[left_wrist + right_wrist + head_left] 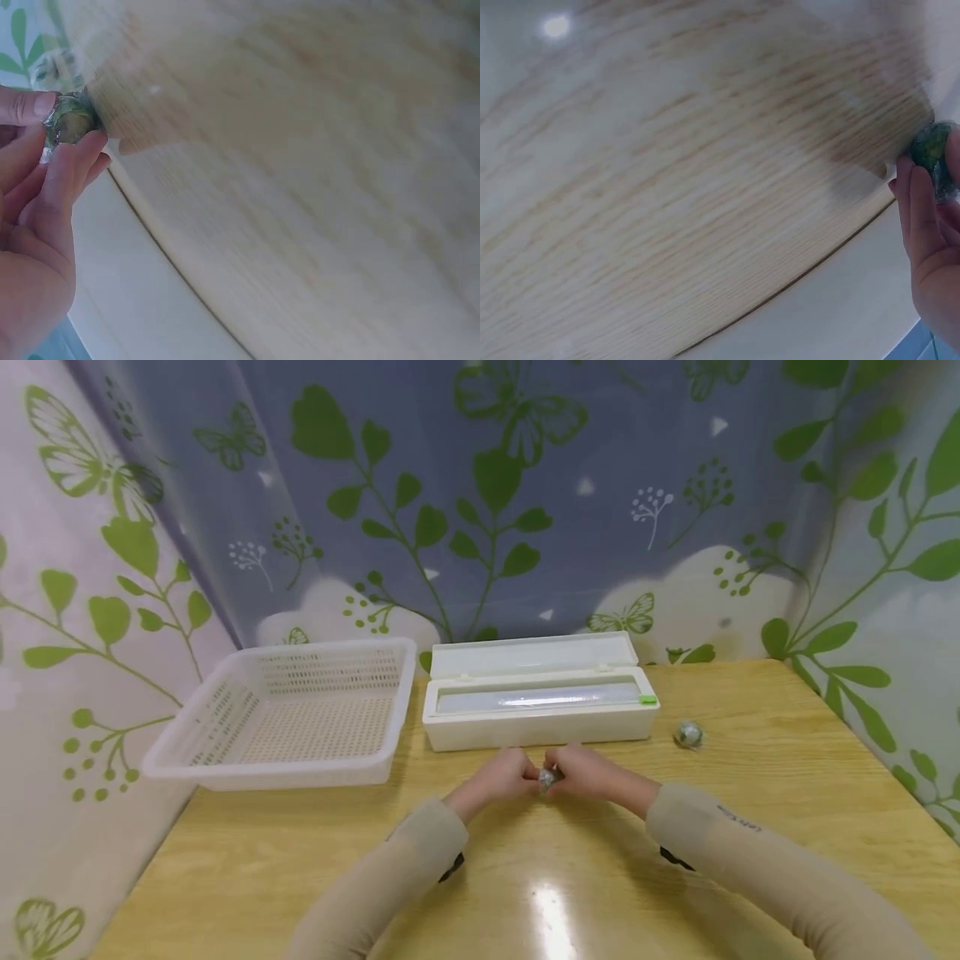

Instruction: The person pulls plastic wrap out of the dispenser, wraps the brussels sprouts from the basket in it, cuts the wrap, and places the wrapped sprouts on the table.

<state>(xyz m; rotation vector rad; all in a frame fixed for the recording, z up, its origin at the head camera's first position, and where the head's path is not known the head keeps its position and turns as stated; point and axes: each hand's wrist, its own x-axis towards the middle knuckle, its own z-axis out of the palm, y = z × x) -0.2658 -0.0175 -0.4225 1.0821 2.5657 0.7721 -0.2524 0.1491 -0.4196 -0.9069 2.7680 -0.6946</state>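
Between the fingertips of both hands, just in front of the white box, is a small round green thing wrapped in clear plastic film (549, 778). My left hand (504, 774) pinches it from one side, thumb on top in the left wrist view. From the other side my right hand (583, 772) holds it with thumb and fingers. Its green skin shows through shiny, crinkled film in the left wrist view; exactly what it is, I cannot tell. A similar wrapped round thing (688, 735) lies on the table to the right.
Behind the hands stands a long white cling film dispenser (540, 731) with its lid raised and a green slider (647, 700) at its right end. A white perforated plastic basket (285, 772) sits on the left. All rest on a wooden table (787, 777) before a patterned curtain.
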